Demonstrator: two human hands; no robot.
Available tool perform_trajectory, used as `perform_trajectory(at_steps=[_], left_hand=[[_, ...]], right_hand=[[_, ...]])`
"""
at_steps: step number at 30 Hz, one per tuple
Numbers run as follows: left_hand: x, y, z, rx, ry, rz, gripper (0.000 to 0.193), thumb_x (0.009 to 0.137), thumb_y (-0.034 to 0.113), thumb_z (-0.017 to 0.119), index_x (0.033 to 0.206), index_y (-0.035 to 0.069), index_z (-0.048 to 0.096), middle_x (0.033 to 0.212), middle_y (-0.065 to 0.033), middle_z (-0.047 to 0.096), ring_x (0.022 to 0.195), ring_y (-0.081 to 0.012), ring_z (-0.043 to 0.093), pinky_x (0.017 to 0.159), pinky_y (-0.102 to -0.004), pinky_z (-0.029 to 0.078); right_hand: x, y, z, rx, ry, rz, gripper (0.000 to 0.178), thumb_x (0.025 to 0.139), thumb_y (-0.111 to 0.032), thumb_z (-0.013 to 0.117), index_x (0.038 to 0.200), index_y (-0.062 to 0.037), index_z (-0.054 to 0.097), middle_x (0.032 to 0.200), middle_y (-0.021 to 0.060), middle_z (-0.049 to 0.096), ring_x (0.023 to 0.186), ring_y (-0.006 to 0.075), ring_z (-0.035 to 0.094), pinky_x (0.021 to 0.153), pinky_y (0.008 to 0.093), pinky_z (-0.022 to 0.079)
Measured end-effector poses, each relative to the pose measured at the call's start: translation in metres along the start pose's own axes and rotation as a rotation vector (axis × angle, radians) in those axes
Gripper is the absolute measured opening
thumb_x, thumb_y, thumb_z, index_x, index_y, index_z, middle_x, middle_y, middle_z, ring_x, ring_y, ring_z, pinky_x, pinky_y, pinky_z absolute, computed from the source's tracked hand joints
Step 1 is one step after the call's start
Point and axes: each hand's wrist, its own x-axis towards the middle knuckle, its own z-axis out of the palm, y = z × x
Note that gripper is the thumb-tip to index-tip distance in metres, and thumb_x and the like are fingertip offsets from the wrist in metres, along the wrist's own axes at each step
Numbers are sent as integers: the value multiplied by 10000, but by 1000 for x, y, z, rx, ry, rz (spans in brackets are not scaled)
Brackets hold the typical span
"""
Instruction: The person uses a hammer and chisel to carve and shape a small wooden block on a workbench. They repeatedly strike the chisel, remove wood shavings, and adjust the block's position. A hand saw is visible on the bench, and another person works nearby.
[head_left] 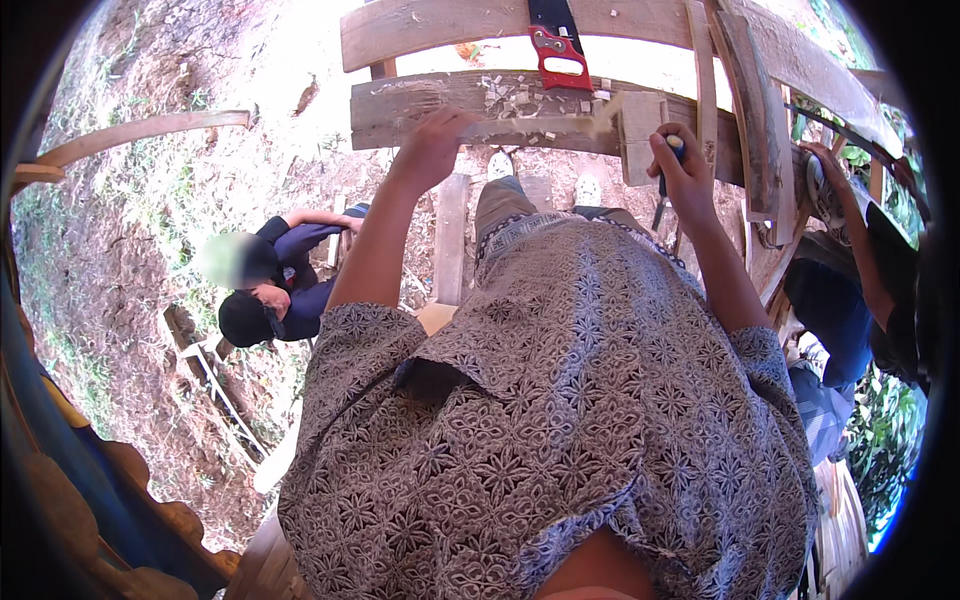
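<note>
My left hand (435, 145) is closed on the left end of a pale wooden strip (535, 127), which lies across the plank bench (385, 112). The strip's right end meets a light wooden block (638, 135) at the bench's near edge; I cannot tell whether they are joined. Just right of the block, my right hand (688, 175) grips a chisel (659, 212) by its dark handle, its narrow metal part pointing back toward me. Small wood chips (510, 95) are scattered over the bench. Beyond the strip lies a handsaw (563, 62) with a red handle.
Upright boards (755, 120) lean at the bench's right. One person (290, 280) in dark clothes sits low on the left; another person (850, 280) is close on the right. A curved wooden piece (150, 130) juts in from the left. A plank (451, 240) lies below the bench.
</note>
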Motion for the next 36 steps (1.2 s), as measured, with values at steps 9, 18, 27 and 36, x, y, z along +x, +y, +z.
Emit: perform_trajectory(at_steps=[9,18,27,36], left_hand=[[-26,26,26,-325,-44,-57,299,963,98,675,1259,62,663,1245,-135,648,1172,-356,630,1016,-458,510],[-26,-41,51,545,-25,-543,948,908,789,545,1489,45,460,1342,-199,618,1332,-358,509,1051,-604,356],[17,-35,68,593,-239,-766,886,974,673,515,1599,77,312,1488,-304,501,1485,-449,335,1201,-671,162],[33,-17,108,399,213,-626,737,888,588,658,1340,26,508,1326,-236,579,1367,-397,431,1143,-740,188]], right_hand=[[-19,-21,29,-378,-315,44,423,871,-254,871,1218,-39,762,986,52,764,885,86,659,780,288,532],[-25,-4,23,-418,-97,52,345,931,-338,830,1017,-8,775,693,-23,641,591,43,562,530,237,460],[-57,7,-4,-352,-36,159,397,930,-372,807,1021,13,779,694,8,659,595,62,568,546,263,448],[-75,4,-16,-347,-31,195,378,935,-357,807,1024,9,771,704,-6,662,621,53,560,564,259,445]])
